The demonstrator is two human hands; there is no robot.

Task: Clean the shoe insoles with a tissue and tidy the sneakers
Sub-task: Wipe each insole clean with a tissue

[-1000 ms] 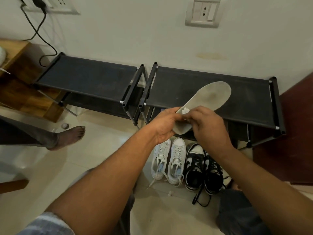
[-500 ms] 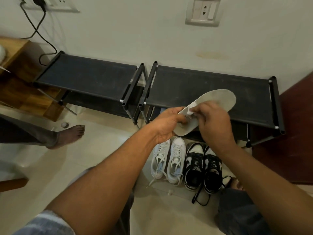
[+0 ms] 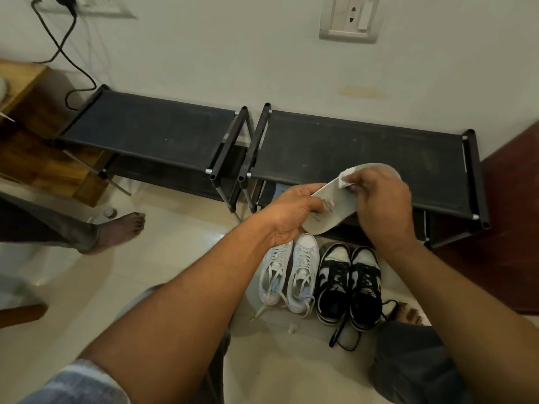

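Racks first: two low black metal-framed shoe racks with dark fabric shelves stand side by side against the pale wall, the left rack [image 3: 151,135] and the right rack [image 3: 350,141]. Under the right rack's top shelf something bluish shows, too hidden for me to make out.

On the cream tiled floor [image 3: 145,272], just near of the right rack, two pairs stand in a row with toes pointing far, toward the rack: the white lace-up sneakers [image 3: 288,272] on the left and the black-and-white lace-up sneakers [image 3: 350,284] touching them on the right.

Above those pairs I hold the flat grey foam insole [image 3: 335,212] in the air. Its long axis runs from near-left to far-right, the narrower heel end near and the broad toe end far, over the right rack's front edge. My left hand [image 3: 291,214] grips the heel end, fingers curled round its edge. My right hand [image 3: 382,205] pinches a crumpled white tissue [image 3: 345,177] and presses it on the insole's far-left edge.

A small printed mark with a red spot sits near the insole's heel, too small to read.

Another person's bare foot [image 3: 122,231] stands on the floor at left.
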